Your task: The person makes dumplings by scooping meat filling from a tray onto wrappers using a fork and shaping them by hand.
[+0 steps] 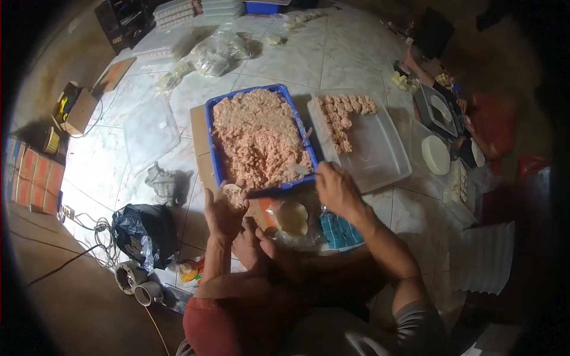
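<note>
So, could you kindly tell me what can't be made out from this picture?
All in the head view:
- The handle of the flat tool: hidden in the right hand.
- The underside of the round wrapper: hidden by the left hand.
- The floor of the blue tray: covered by pink filling.
- Contents of the black bag: hidden by its plastic.
- The blue tub: cut off by the top edge.

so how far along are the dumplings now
Done: filled dumplings cover the far and left parts of the tray. In hand: the left hand holds a wrapper with filling on it; the right hand has the spatula at the meat. Left: most of the tray is bare, plenty of meat remains, and wrappers lie ready. Probably under halfway for this tray.
</note>
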### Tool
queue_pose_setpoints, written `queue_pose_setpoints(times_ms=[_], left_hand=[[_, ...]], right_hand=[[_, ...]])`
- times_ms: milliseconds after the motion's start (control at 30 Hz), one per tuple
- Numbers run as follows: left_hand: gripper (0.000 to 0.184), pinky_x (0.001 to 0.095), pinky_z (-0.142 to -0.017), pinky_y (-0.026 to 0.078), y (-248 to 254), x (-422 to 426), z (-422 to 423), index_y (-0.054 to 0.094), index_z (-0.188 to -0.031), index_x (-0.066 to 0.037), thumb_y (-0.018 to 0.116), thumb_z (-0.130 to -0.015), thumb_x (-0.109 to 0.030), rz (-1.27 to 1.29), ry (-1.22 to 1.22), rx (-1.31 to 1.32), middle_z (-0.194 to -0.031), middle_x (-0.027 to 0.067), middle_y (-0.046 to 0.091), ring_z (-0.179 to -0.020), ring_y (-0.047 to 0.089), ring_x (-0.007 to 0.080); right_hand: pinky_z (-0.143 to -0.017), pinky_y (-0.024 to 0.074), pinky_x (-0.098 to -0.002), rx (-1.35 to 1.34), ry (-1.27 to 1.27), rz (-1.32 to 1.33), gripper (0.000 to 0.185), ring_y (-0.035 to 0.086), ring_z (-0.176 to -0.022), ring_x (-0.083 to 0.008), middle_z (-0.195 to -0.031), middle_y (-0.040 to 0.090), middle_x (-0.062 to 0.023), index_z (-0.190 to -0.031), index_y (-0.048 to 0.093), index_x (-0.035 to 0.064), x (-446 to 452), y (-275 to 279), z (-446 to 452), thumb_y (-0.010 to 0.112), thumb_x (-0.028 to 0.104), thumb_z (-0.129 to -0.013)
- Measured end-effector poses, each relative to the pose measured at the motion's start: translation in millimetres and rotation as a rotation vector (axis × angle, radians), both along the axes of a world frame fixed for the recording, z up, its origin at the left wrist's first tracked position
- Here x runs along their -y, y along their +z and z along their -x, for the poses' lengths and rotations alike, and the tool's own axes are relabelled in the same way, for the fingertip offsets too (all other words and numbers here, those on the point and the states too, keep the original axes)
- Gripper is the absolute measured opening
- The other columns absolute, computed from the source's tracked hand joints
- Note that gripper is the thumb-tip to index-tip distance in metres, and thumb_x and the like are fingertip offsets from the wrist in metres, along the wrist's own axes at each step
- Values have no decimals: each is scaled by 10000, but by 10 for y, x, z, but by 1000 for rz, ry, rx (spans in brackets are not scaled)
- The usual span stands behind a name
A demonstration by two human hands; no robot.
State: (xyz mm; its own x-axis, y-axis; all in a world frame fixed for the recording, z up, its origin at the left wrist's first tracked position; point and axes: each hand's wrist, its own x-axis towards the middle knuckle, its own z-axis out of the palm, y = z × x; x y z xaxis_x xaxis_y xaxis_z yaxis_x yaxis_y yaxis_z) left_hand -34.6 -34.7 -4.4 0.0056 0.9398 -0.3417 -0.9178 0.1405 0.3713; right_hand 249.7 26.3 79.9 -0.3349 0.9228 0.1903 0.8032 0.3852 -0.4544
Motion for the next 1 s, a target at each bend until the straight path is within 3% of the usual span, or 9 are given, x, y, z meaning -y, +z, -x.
queue_pose_setpoints(times_ms=[133, 200, 233, 367, 433, 667, 833, 900, 1000], left_hand=[[739, 437, -979, 462, -181, 29, 99, 589, -1197, -19, 380, -978, -692, 40, -43, -185, -1130, 149, 656, -1070, 624, 327], [748, 481, -1058, 416, -210, 30, 86, 591, -1201, -2, 394, -975, -688, -44, -117, -21, -1177, 172, 646, -1166, 592, 359], [748, 481, -1058, 416, -150, -19, -13, 591, -1201, -2, 394, -975, -688, -52, -152, -7, -1177, 172, 646, -1166, 592, 359], [830, 481, -1052, 455, -121, 78, 67, 508, -1342, 60, 421, -971, -677, -70, -130, 253, -1317, 222, 597, -1226, 575, 386], [835, 495, -1032, 493, -255, 62, 71, 435, -1418, 82, 500, -970, -619, -82, -121, 379, -1403, 239, 540, -1218, 587, 383], [845, 486, -1064, 450, -83, 1, -60, 471, -1367, 76, 402, -978, -671, -66, -178, 213, -1368, 251, 560, -1242, 561, 385], [799, 476, -1055, 452, -242, -28, -84, 515, -1331, 53, 429, -980, -660, -76, -226, 154, -1357, 236, 573, -1214, 576, 355], [814, 467, -1049, 457, -247, -26, -133, 533, -1292, 56, 435, -966, -683, -83, -277, 85, -1340, 236, 583, -1207, 584, 342], [822, 461, -1076, 450, -49, -30, -228, 545, -1263, 67, 443, -959, -691, -57, -308, 59, -1321, 250, 588, -1204, 592, 337]], right_hand=[[-815, 523, -528, 256, -24, 124, 99, 669, -914, -400, -959, 645, -206, -892, 653, -19, -217, -137, -129, 648, 56, -828], [-820, 506, -465, 311, -29, 190, 56, 632, -926, -363, -895, 650, -167, -844, 605, 48, -243, -446, -105, 631, 37, -796], [-838, 495, -421, 594, 154, -4, 63, 623, -914, -341, -882, 650, -154, -847, 620, 59, -280, -608, -139, 645, 46, -791], [-806, 477, -411, -24, 57, -172, 55, 606, -880, -369, -865, 645, -175, -887, 641, 25, -335, -1024, -29, 618, 60, -849], [-763, 487, -495, -157, -18, -81, 99, 608, -872, -435, -861, 627, -217, -934, 620, -8, -295, -582, 83, 555, 62, -909], [-773, 509, -489, -109, 1, -29, 150, 641, -919, -428, -899, 642, -211, -1026, 620, 15, -269, -279, 88, 547, 47, -900], [-776, 498, -510, 193, -87, 92, 187, 628, -927, -442, -1021, 623, -227, -1044, 614, 24, -245, -337, 169, 530, 22, -877], [-779, 492, -513, 75, 44, -97, 175, 620, -933, -442, -1027, 621, -228, -1031, 610, 25, -455, -1083, 150, 523, 22, -879], [-787, 480, -514, -22, 50, -80, 129, 601, -949, -444, -982, 614, -232, -978, 598, 8, -480, -738, 457, 511, 2, -882]])
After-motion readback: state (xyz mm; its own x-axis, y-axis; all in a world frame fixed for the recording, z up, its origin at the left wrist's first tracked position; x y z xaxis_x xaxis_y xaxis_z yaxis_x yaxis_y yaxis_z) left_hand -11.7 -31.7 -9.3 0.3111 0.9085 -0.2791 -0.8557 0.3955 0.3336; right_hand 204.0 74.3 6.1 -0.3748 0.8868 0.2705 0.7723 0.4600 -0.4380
